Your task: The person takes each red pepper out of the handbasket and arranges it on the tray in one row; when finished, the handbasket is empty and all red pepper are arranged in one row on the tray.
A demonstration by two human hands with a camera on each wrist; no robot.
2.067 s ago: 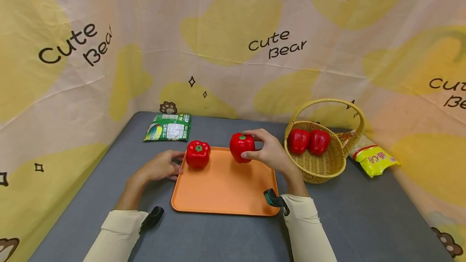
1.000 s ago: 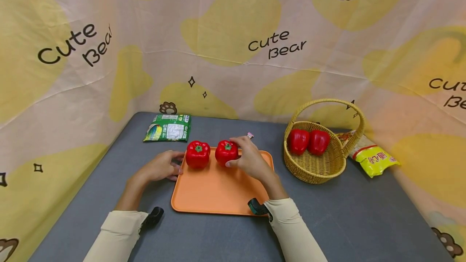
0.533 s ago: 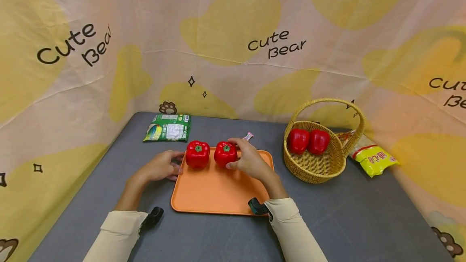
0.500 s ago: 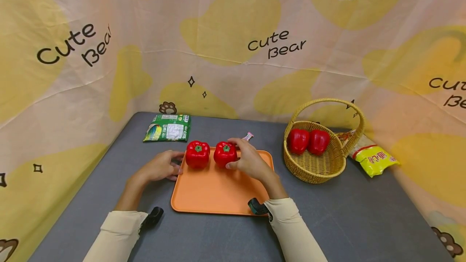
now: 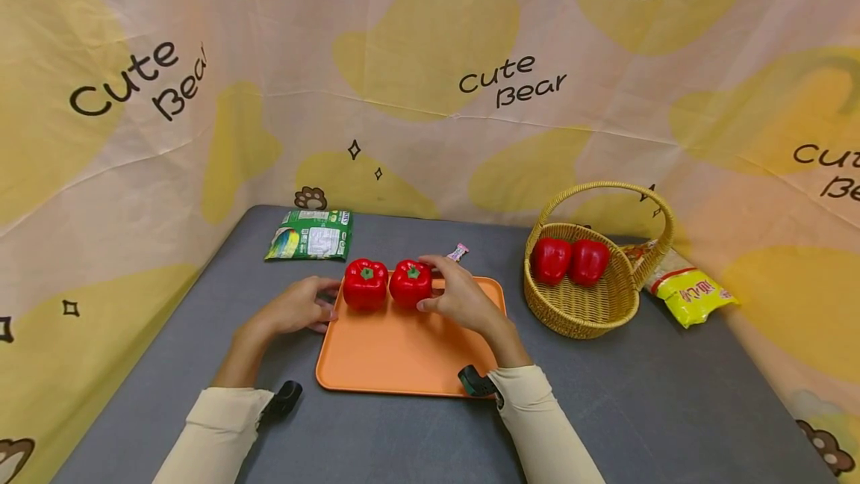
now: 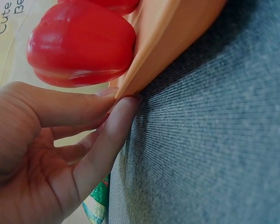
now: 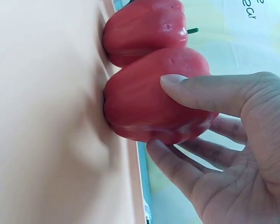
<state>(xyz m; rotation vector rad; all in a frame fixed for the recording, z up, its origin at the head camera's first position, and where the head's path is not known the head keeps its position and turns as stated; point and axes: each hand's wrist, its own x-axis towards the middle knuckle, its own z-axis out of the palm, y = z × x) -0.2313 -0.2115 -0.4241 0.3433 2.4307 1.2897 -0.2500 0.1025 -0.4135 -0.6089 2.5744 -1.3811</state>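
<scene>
My left hand (image 5: 295,308) pinches the left rim of an orange tray (image 5: 403,357) between thumb and fingers; the left wrist view shows the thumb (image 6: 84,105) at the edge. Upright in the tray's back left corner stands one red bell pepper (image 5: 365,286) with a green stem. Right beside it is a second red bell pepper (image 5: 410,284), held by my right hand (image 5: 463,301). In the right wrist view, the thumb (image 7: 200,91) lies on the near side of this held pepper (image 7: 149,100) and the fingers curve around the other side. Its base sits on the tray.
A wicker basket (image 5: 581,323) with a tall handle stands right of the tray, holding two red peppers (image 5: 569,261). A yellow snack bag (image 5: 692,296) lies behind it. At the back left is a green packet (image 5: 312,236). A small wrapped candy (image 5: 458,252) lies behind the tray.
My right hand has carried the second pepper leftward and down onto the tray, and the pepper has shifted slightly further left against the first. The candy has come into view. My left hand has stayed put.
</scene>
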